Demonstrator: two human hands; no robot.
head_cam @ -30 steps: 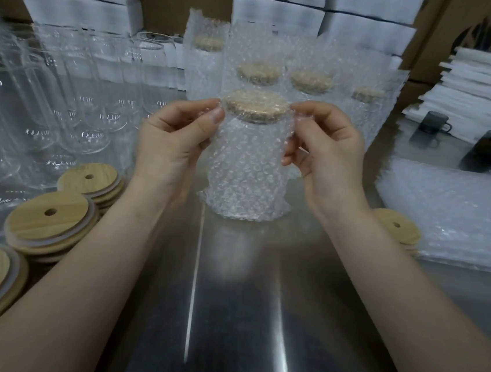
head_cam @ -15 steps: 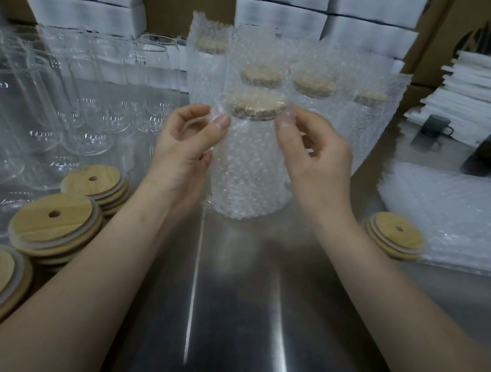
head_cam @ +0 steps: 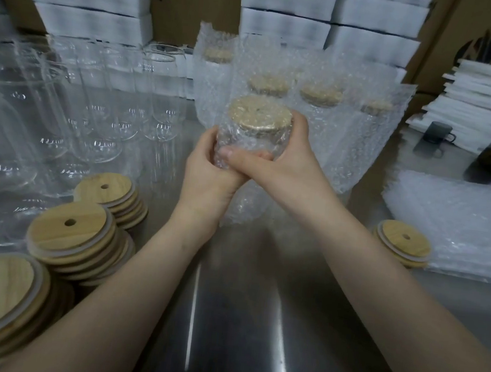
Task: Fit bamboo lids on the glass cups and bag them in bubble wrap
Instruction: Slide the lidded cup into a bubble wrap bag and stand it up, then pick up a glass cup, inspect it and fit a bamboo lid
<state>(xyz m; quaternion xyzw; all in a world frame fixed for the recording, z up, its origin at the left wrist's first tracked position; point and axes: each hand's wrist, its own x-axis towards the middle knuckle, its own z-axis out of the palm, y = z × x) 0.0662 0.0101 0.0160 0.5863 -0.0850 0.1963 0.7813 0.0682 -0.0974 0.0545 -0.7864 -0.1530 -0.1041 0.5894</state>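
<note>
Both hands hold one lidded glass cup [head_cam: 253, 144] inside its bubble wrap bag, above the middle of the steel desk [head_cam: 254, 323]. The left hand [head_cam: 209, 170] has its grip closed around the cup's lower body, and the right hand [head_cam: 283, 159] is clasped over the upper side just under the bamboo lid [head_cam: 260, 114], thumb pressing the wrap flat. The bag's spare wrap seems folded down over the lid, so this cup looks nearly finished.

Behind it, toward the far edge of the desk, about four bagged cups [head_cam: 319, 108] stand upright with their bag tops open above the lids. Much remains: a large group of bare glass cups [head_cam: 101, 101] without lids fills the far left of the desk, stacks of loose lids [head_cam: 76, 231] wait along the left edge, and a smaller lid stack [head_cam: 403, 242] sits by the pile of flat bubble wrap bags [head_cam: 458, 226] at the right edge.
</note>
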